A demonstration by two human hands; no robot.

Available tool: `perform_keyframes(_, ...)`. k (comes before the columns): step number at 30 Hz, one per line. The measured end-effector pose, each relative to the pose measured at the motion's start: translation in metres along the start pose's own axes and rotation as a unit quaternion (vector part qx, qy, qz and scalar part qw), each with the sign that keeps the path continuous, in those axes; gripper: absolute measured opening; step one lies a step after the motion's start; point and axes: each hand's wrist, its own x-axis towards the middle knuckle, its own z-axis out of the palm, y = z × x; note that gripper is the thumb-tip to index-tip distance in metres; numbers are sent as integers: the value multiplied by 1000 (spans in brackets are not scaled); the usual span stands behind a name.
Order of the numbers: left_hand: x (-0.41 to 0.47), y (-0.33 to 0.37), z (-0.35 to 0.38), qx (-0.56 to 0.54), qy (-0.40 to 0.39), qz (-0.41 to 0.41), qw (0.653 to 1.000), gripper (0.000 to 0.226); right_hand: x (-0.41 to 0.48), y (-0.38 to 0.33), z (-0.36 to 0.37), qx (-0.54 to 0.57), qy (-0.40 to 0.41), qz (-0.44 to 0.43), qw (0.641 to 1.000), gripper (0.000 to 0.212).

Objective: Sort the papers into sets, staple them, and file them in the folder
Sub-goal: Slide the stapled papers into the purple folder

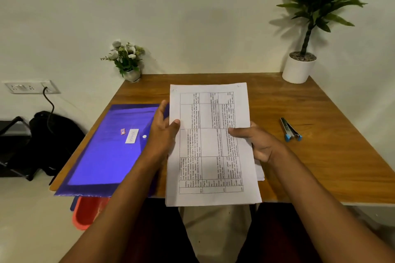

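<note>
Starting at the far left: a wall socket point(32, 87) with a black cable hanging down to a black bag point(53, 134) on the floor. Next over, the blue folder point(111, 151) lies flat on the left part of the wooden table point(320, 166), its near edge sticking out past the table edge. It has a white label point(131, 136) and a snap button point(144, 136) on top, and I honestly can't tell what's inside it. Something red point(87, 211) peeks out below it, lower left of the frame. Up at the back corner of the table sits a small white pot point(131, 74) with white flowers in it.

Then the hands. The left hand point(163, 132) pinches the left edge of the papers point(211, 145), thumb on the printed side, the other fingers behind, one of them poking up along the edge. The papers sit dead centre of the frame, held up over the table's near edge, with a printed table running sideways on the top sheet. The right hand point(256, 145) grips the right edge the same way, thumb on front and fingers curled underneath. A few more sheet corners stick out below that hand; can't tell if they're held or lying on the table.

Right of that, a stapler point(290, 130) with a blue end lies on the table, well apart from the papers. Upper right, a big white pot point(298, 68) holds a leafy green plant.
</note>
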Motion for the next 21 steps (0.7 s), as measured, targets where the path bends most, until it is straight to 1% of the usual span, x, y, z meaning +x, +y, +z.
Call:
perform_keyframes(1, 0, 1, -8, 41, 5, -9, 999, 55, 3, 2, 2, -2, 1, 5, 1000, 35)
perform_keyframes(2, 3, -1, -19, 108, 26, -4, 994, 47, 6, 4, 3, -8, 10, 5, 1000, 37)
perform_keyframes(3, 7, -3, -32, 194, 57, 20, 979, 36, 9, 6, 2, -15, 26, -1, 1000, 38)
perform_keyframes(4, 8, -5, -46, 291, 92, 40, 951, 26, 12, 7, 1, -19, 44, -8, 999, 38)
perform_keyframes(5, 10, -9, -61, 369, 123, 42, 920, 22, 14, 9, -1, -15, 66, -15, 998, 36)
perform_keyframes(6, 11, -12, -75, 423, 146, 23, 894, 21, 15, 11, -2, -4, 84, -18, 996, 34)
perform_keyframes(7, 10, -15, -87, 454, 151, -7, 878, 20, 16, 13, -5, 10, 100, -20, 995, 33)
perform_keyframes(9, 7, -20, -100, 482, 150, -55, 861, 20, 19, 16, -12, 37, 124, -26, 991, 34)
perform_keyframes(15, 16, -28, -108, 491, 181, -99, 846, 27, 26, 22, -37, 141, 180, -28, 973, 42)
perform_keyframes(18, 21, -29, -107, 491, 166, -113, 848, 22, 26, 22, -45, 152, 186, -18, 971, 42)
perform_keyframes(19, 21, -27, -105, 487, 161, -118, 851, 24, 26, 22, -46, 147, 185, -16, 972, 41)
perform_keyframes(20, 23, -26, -103, 479, 157, -127, 854, 31, 26, 23, -46, 142, 182, -15, 973, 40)
perform_keyframes(21, 25, -24, -100, 477, 148, -139, 855, 46, 26, 23, -45, 134, 181, -16, 974, 39)
